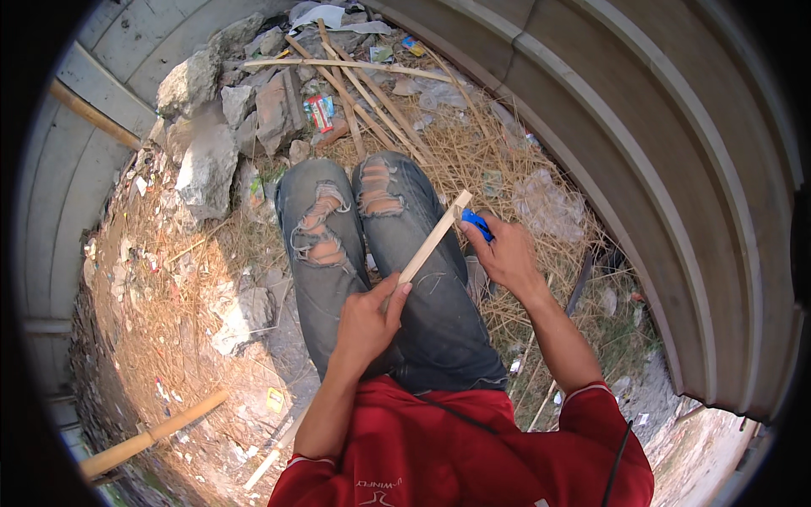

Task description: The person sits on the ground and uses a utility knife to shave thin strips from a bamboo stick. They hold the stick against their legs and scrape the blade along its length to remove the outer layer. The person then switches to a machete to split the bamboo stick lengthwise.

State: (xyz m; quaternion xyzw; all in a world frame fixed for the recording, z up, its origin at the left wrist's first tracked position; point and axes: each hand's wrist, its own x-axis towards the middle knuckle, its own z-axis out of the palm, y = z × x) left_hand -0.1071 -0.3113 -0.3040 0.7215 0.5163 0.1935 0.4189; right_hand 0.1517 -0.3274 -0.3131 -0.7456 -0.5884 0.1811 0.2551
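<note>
- Left hand (365, 317) grips the near, lower end of a thin wooden strip (435, 237); fingers curl around it, thumb (397, 291) pressed along its side.
- Strip lies over the right thigh of the torn blue jeans (422, 329). Long axis runs diagonally, from the left hand up and to the right, away from the body.
- Right hand (507, 253) sits just beside the strip's far end, fingers closed around a small blue tool (477, 224). Tool touches or nearly touches the strip near its tip; cannot tell which.
- Key relation: free length of the strip spans between the 2 hands. Left hand anchors the near end; right hand is the nearer to the far end.
- Packages and litter: 1 small flat rectangular wrapper, red and blue (319, 110), lies among the grey rubble stones (207, 165) beyond the knees. 1 small yellow square scrap (275, 399) lies on the dirt at lower left. A crumpled clear plastic bag (549, 203) rests on the dry straw just beyond the right hand.
- More long wooden strips (355, 84) lie crossed on the straw further out, well apart from both hands.
- Curved corrugated wall (676, 169) bounds the right side.
</note>
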